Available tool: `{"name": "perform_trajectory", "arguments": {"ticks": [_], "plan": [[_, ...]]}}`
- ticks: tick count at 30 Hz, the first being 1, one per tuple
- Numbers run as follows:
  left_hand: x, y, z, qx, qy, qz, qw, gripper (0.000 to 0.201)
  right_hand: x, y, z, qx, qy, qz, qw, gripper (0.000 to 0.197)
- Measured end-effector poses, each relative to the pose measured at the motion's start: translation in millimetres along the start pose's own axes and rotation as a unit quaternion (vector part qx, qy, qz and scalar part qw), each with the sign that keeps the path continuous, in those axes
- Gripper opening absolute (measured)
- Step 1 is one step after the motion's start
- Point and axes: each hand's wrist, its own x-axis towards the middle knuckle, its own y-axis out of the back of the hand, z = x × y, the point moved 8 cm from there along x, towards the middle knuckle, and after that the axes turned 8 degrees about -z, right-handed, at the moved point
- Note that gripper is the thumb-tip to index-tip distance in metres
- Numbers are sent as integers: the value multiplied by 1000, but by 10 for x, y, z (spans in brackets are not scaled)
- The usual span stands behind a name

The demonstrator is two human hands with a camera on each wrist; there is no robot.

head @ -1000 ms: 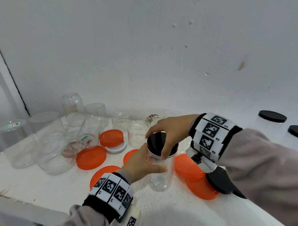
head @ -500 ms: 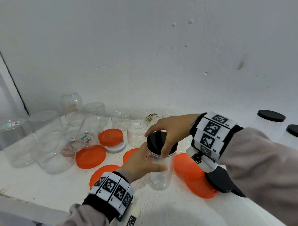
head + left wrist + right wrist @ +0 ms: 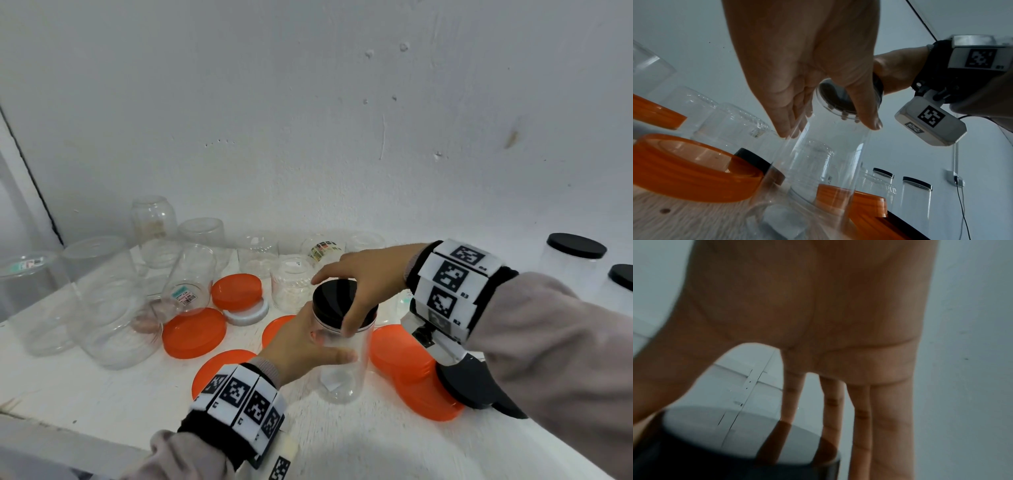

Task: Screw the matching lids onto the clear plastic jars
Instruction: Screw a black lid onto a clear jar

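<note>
Nearest the viewer in the head view, the left hand (image 3: pixel 301 346) reaches in from 7 o'clock and wraps the wall of the tall clear plastic jar (image 3: pixel 342 363), thumb across its front and fingers round its far side. The jar stands upright on the white counter (image 3: pixel 102 387) at the centre of the scene, a pale scrap lying at its bottom. The right hand (image 3: pixel 363 284) comes in from 3 o'clock over the jar's mouth; its thumb and fingers curl down round the rim of the round black lid (image 3: pixel 332 301), which sits on the jar's neck. Whether the lid is threaded tight cannot be told.

At 4 o'clock from the jar, stacked flat orange plastic lids (image 3: pixel 411 373) lie on the counter, touching a loose black lid (image 3: pixel 469 383) just beyond them under the right wrist. At 8 o'clock another flat orange lid (image 3: pixel 219 366) is partly hidden by the left wrist, and at 9 o'clock lies a broad orange lid (image 3: pixel 193 332).

Farther out, at 10 o'clock, a smaller orange lid (image 3: pixel 236 291) rests on a white lid (image 3: pixel 248 313). Open clear plastic jars (image 3: pixel 113 305) crowd the counter from 9 to 12 o'clock, up to the white wall (image 3: pixel 308 120). At 2 o'clock, well apart, stand two clear jars already capped in black (image 3: pixel 575 260).
</note>
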Motion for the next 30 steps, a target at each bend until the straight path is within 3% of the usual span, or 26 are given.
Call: {"name": "perform_trajectory", "arguments": {"ticks": [14, 20, 30], "plan": [[-9, 3, -8, -3, 5, 2, 1000, 82, 25, 18, -15, -4, -10, 42, 999, 72], [4, 12, -13, -2, 4, 3, 1000, 82, 23, 29, -21, -12, 1, -8, 1000, 80], [-5, 20, -6, 11, 0, 16, 1000, 82, 27, 50, 0, 6, 7, 59, 998, 73]]}}
